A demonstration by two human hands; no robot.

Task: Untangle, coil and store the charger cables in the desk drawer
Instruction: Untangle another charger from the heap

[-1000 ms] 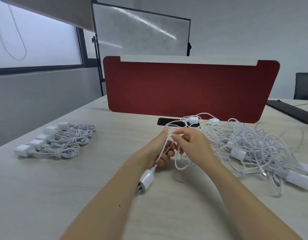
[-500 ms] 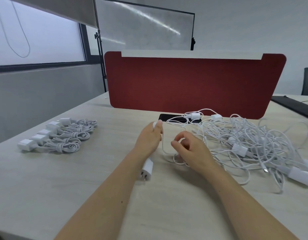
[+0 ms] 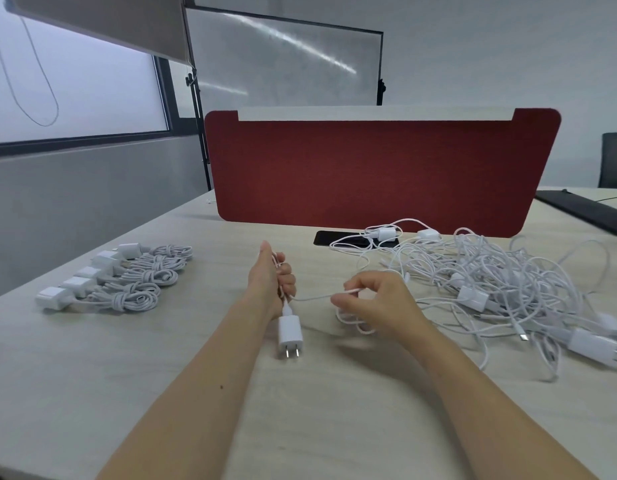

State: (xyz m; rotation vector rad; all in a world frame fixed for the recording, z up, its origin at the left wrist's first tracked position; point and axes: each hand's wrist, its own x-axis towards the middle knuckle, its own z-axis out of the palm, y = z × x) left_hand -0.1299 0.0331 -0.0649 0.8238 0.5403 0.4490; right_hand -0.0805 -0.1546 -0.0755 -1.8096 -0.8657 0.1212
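1. Two hands are over the desk (image 3: 161,393), both holding one white cable (image 3: 314,297).
2. The left hand (image 3: 270,282) is clenched round several loops of that cable, thumb pointing up and away.
3. The plug (image 3: 290,336) hangs just below the left fist, prongs toward the camera. I cannot tell whether it touches the desk.
4. The right hand (image 3: 376,299) pinches the cable between thumb and forefinger, the other fingers curled. A short stretch runs nearly level between the two hands.
5. More of the cable lies in loose loops on the desk under the right hand.
6. The tangle (image 3: 490,282) of white cables and plugs sprawls on the desk just right of the right hand. Some strands reach back toward the divider (image 3: 369,174).
7. Five coiled chargers (image 3: 140,289) lie in a neat row at far left, well apart from the hands, each plug at the left of its coil.
8. A black phone (image 3: 334,239) lies flat at the foot of the red divider, with a few strands of the tangle across it.
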